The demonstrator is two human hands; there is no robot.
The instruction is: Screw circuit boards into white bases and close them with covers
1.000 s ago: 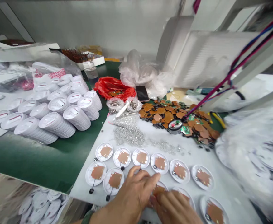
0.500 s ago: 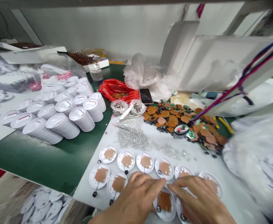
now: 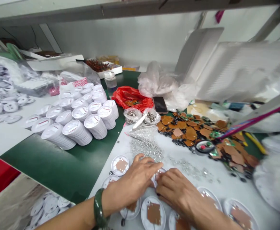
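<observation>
While the left hand [image 3: 136, 174] bends over a small white dish [image 3: 155, 179] from nine o'clock, the right hand [image 3: 178, 190] reaches it from four. The fingers of both curl close at its rim; whether they pinch it, I cannot tell. From that dish, another with a brown board [image 3: 153, 213] lies at six o'clock, loose clear bits [image 3: 144, 145] at eleven, a phone [image 3: 160, 104] at twelve, heaped boards [image 3: 191, 133] at two, stacked dishes [image 3: 76, 132] at ten.
</observation>
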